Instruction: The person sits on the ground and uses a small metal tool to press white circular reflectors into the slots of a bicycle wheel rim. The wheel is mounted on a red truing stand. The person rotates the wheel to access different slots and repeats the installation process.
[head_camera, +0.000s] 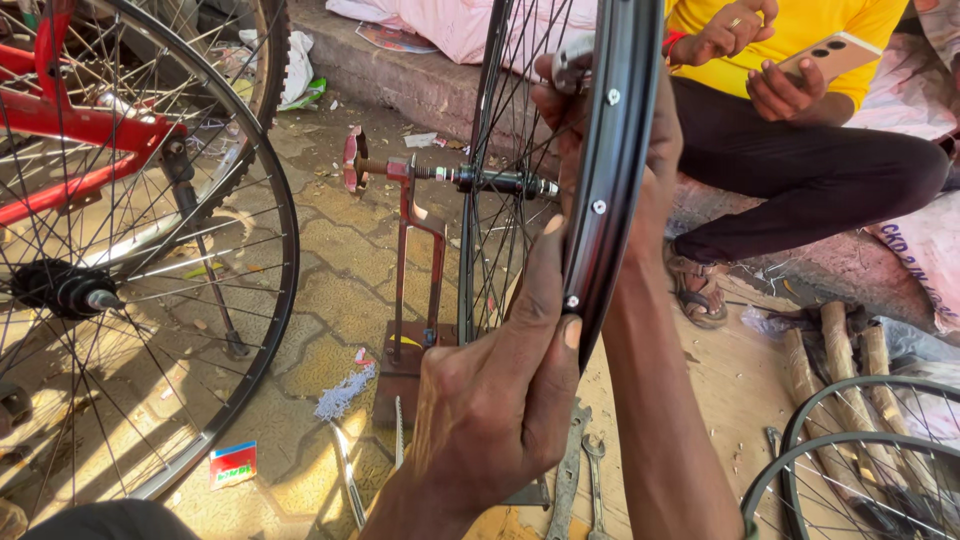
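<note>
A black spoked bicycle rim stands upright on a red truing stand, its axle held in the stand's arm. My left hand pinches the near edge of the rim between thumb and fingers. Behind the rim, my right hand reaches up among the spokes and grips a small silver spoke tool; its forearm runs down the right side of the rim.
A red bicycle frame with a bare wheel stands at left. Another person in a yellow shirt sits on a step at back right, holding a phone. Wrenches lie on the paved ground; spare rims and wooden handles at right.
</note>
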